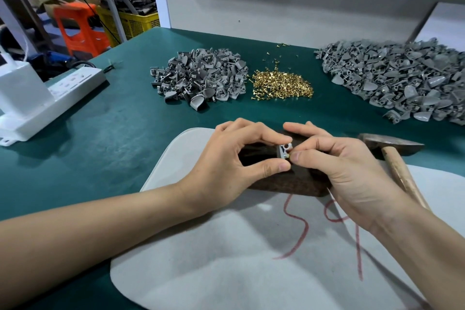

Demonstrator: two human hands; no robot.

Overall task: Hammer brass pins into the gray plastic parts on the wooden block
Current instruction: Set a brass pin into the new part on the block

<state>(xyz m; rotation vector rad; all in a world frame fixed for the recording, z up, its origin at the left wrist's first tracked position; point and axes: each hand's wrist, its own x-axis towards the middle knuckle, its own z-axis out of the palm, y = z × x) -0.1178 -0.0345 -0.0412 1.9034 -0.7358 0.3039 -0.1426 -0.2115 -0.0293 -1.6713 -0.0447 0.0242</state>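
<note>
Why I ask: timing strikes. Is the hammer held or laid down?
Laid down: the hammer lies beside the right hand; neither hand holds it.

I count one left hand (226, 161), one right hand (349, 168), one gray part (283, 150) between them, one wooden block (289, 184), one hammer (392, 144), two piles of gray parts, the smaller heap (198, 75) and the larger heap (392, 78), one heap of brass pins (281, 84), and one power strip (63, 93).

Green-covered table (120, 118). Far side, left to right: small heap of gray plastic parts (198, 75); brass pins (281, 84) heaped just beside it, a few strays behind; larger heap of gray plastic parts (397, 78), set apart. Left edge: white power strip (63, 98), charger plugged in. Near side: gray felt pad (226, 259) with red marks. Hammer (392, 145) lies at right.
</note>
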